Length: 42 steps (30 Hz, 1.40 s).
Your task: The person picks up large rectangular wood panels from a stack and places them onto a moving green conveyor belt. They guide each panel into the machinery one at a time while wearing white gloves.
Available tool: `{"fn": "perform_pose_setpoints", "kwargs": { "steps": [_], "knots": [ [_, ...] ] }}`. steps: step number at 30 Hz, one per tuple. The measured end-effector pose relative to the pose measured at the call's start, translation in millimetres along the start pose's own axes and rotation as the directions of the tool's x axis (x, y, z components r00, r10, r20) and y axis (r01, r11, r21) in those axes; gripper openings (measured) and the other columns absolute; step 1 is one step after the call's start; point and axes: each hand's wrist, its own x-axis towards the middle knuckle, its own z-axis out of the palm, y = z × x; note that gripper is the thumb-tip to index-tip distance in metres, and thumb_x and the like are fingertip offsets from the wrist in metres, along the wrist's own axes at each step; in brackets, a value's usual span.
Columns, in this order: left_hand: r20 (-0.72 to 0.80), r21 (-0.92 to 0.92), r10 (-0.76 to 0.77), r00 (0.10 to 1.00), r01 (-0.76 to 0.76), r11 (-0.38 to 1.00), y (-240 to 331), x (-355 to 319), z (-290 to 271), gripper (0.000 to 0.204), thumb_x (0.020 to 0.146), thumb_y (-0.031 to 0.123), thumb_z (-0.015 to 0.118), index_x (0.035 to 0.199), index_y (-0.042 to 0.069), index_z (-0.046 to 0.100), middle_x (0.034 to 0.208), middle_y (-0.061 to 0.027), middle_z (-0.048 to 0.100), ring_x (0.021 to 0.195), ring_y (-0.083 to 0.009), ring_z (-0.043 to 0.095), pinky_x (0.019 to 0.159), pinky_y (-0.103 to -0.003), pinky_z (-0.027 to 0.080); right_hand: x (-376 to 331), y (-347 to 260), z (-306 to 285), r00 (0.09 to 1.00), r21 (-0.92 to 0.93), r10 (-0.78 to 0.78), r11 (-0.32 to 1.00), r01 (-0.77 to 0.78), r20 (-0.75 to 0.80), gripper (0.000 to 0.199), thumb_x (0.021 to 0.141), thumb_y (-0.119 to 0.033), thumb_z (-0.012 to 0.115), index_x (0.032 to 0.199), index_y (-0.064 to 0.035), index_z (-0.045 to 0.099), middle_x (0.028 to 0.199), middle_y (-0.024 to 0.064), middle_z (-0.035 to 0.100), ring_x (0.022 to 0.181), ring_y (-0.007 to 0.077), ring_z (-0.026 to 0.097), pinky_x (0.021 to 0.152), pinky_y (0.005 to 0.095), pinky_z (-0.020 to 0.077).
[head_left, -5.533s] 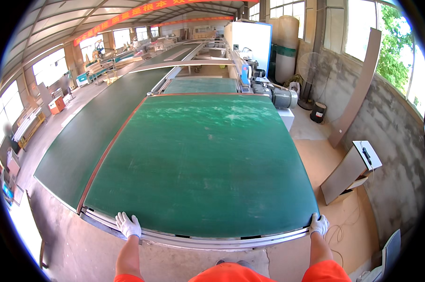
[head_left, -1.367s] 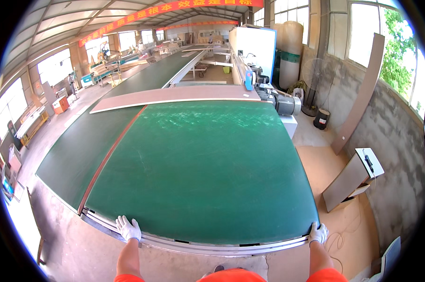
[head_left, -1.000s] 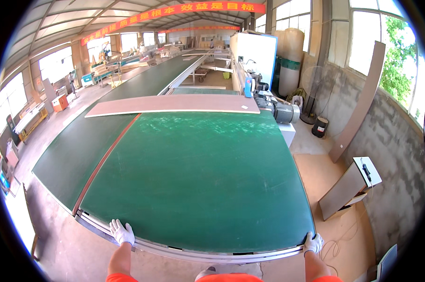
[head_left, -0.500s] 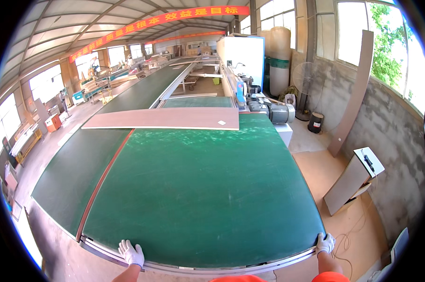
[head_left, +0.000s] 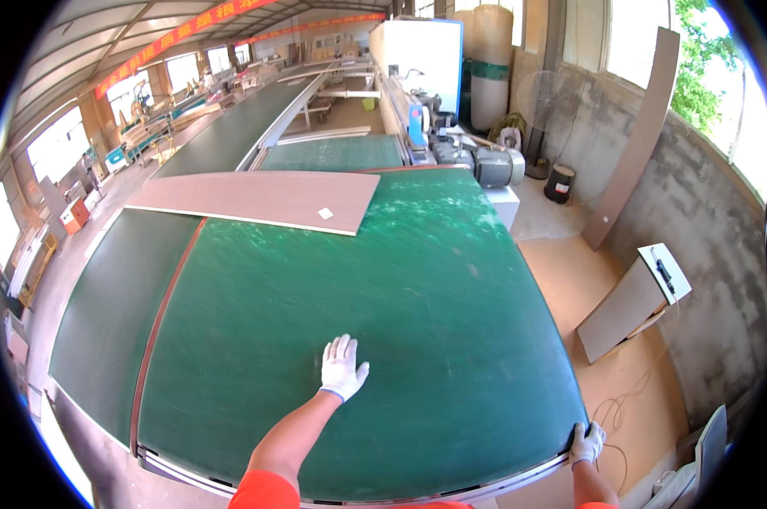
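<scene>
- Your left hand (head_left: 344, 371), gloved in white, is open over the near middle of the green table (head_left: 451, 356), fingers pointing toward its far side and thumb spread; you cannot tell whether the palm touches the surface.
- Your right hand (head_left: 587, 443) is at the table's near right corner, fingers bent at the edge; how firmly they close there cannot be told.
- The brownish board (head_left: 256, 199) lies across the table's far left part, well apart from your left hand, with green surface between them.
- Its left end reaches past the red strip (head_left: 164, 322) on the table's left edge, over the dark belt (head_left: 112, 305) beside it; a white label (head_left: 325, 213) shows near its right end.
- Just beyond the table's far right corner you have a grey motor (head_left: 495, 167).
- To the table's right stands a small cabinet (head_left: 622, 310) with a dark tool (head_left: 664, 273) on top.
- Farther right of the table, a tall panel (head_left: 638, 144) leans by the wall (head_left: 705, 229).
- Near the table's right corner, a thin cable (head_left: 618, 416) loops over the floor (head_left: 546, 222).
</scene>
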Motion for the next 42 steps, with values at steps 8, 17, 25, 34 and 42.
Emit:
{"fn": "perform_pose_setpoints", "kwargs": {
  "steps": [8,17,25,34,42],
  "knots": [
    [0.01,0.123,0.03,1.0,-0.031,0.992,-66,74,22,0.074,0.096,0.042,0.071,0.155,-0.001,0.056,0.163,-0.0233,0.049,0.152,-0.0429,0.047,0.131,-0.057,0.033,-6,-7,7,1.0,-0.214,-0.007,0.977,0.008,0.002,0.066,0.104,-0.048,0.066,0.144,0.0035,0.063,0.15,0.0272,0.062,0.146,0.0431,0.052,0.124,0.0508,0.0399],
    [-0.034,0.255,-0.04,0.999,0.048,0.966,-228,192,28,0.081,0.092,0.039,0.075,0.158,-0.003,0.052,0.165,-0.0237,0.049,0.153,-0.0431,0.046,0.132,-0.056,0.032,-140,-111,42,0.977,-0.221,-0.165,0.956,0.192,0.136,0.064,0.105,-0.025,0.06,0.158,0.0086,0.048,0.171,0.0312,0.041,0.16,0.0475,0.036,0.134,0.0532,0.0275],
    [-0.109,0.416,-0.112,0.988,0.148,0.897,-288,311,57,0.064,0.1,0.03,0.066,0.153,-0.003,0.056,0.159,-0.0245,0.054,0.148,-0.0436,0.052,0.127,-0.057,0.037,-173,-234,74,0.937,-0.152,-0.304,0.932,0.33,0.173,0.08,0.096,-0.036,0.072,0.156,0.01,0.049,0.17,0.0311,0.043,0.159,0.0489,0.038,0.133,0.0549,0.0286],
    [-0.136,0.601,-0.045,0.99,0.119,0.79,-318,386,85,0.042,0.105,0.018,0.055,0.143,0.002,0.064,0.151,-0.024,0.064,0.143,-0.0429,0.059,0.115,-0.063,0.042,-182,-294,113,0.844,-0.054,-0.506,0.851,0.522,0.175,0.079,0.1,-0.042,0.079,0.162,-0.0021,0.052,0.167,0.0294,0.047,0.153,0.0475,0.046,0.129,0.0521,0.0366],
    [-0.014,0.424,-0.316,0.949,0.292,0.857,-382,318,48,0.027,0.102,0.016,0.061,0.12,0.0,0.074,0.121,-0.0198,0.069,0.117,-0.0368,0.065,0.095,-0.052,0.057,-207,-324,124,0.752,0.034,-0.642,0.764,0.645,0.15,0.082,0.093,-0.044,0.084,0.156,0.0003,0.057,0.166,0.027,0.051,0.155,0.0486,0.043,0.13,0.0565,0.0335]
  ]
}}
